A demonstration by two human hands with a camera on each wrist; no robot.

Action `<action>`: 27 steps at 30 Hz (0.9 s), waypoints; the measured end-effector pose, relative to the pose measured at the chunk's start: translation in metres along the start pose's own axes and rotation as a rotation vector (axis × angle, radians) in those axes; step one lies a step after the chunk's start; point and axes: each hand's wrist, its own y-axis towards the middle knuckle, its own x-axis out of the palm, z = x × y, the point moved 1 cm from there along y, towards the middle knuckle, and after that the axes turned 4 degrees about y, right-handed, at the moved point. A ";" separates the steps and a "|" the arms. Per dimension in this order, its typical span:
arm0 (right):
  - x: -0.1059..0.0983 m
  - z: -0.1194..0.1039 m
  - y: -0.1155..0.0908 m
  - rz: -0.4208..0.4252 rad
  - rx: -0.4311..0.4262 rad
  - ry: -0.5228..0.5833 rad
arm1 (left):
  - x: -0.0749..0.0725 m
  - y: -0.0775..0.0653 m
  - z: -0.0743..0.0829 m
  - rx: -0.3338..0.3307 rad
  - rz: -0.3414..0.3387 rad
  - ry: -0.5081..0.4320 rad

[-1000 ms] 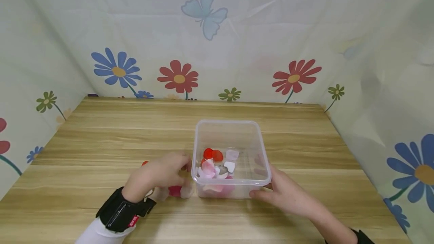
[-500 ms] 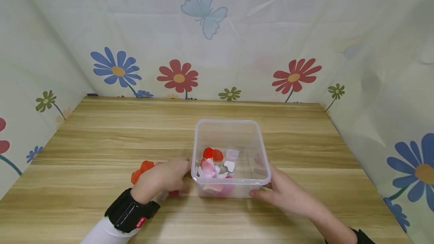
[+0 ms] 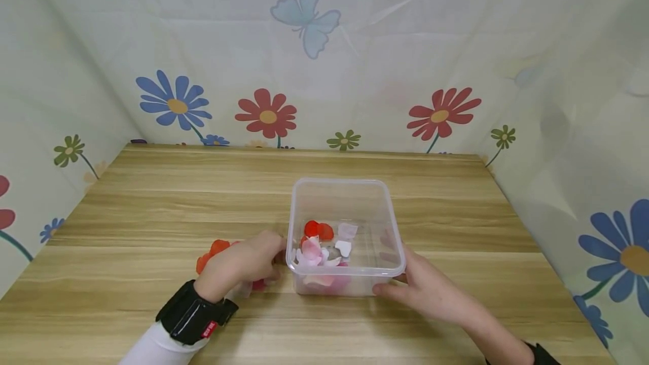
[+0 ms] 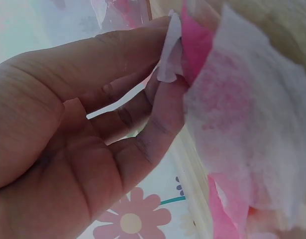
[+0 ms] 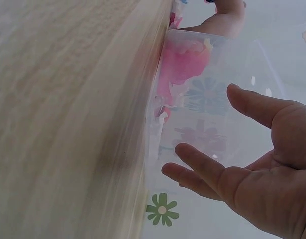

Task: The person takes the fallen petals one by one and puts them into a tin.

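Observation:
A clear square plastic box [image 3: 346, 271] stands on the wooden table. Loose artificial petals, red, pink and white [image 3: 311, 250], lie inside it. Left of the box, my left hand [image 3: 248, 262] is low over a pile of petals, orange ones [image 3: 219, 248] showing behind it. The left wrist view has its thumb and fingers pinching a small white petal [image 4: 170, 55], with a larger pale pink-and-white petal [image 4: 242, 104] close by. My right hand [image 3: 431, 292] is at the box's right side, its fingers spread and fairly straight along the wall [image 5: 227, 114].
The wooden table [image 3: 203, 185] reaches back to a white curtain [image 3: 375, 72] printed with flowers and a butterfly, which also hangs along both sides. A black wrist strap [image 3: 195, 314] is on the left wrist.
My left hand has shifted slightly right from its place one second ago, uncovering more orange petals behind it, and its fingers have drawn together. The right hand and the box have stayed put.

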 end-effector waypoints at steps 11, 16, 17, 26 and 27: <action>0.000 -0.001 0.000 -0.006 0.015 0.022 | -0.004 0.000 -0.006 0.101 0.015 -0.018; 0.001 0.001 0.000 -0.006 0.009 0.029 | -0.008 0.000 -0.005 0.117 0.052 0.003; 0.001 0.001 0.000 -0.006 0.008 0.031 | -0.010 0.000 -0.004 0.123 0.066 0.010; 0.001 0.001 0.000 0.004 0.008 0.019 | -0.027 -0.005 -0.006 0.146 0.160 0.049; 0.001 0.000 -0.001 0.003 0.004 0.015 | -0.030 -0.007 -0.006 0.147 0.178 0.049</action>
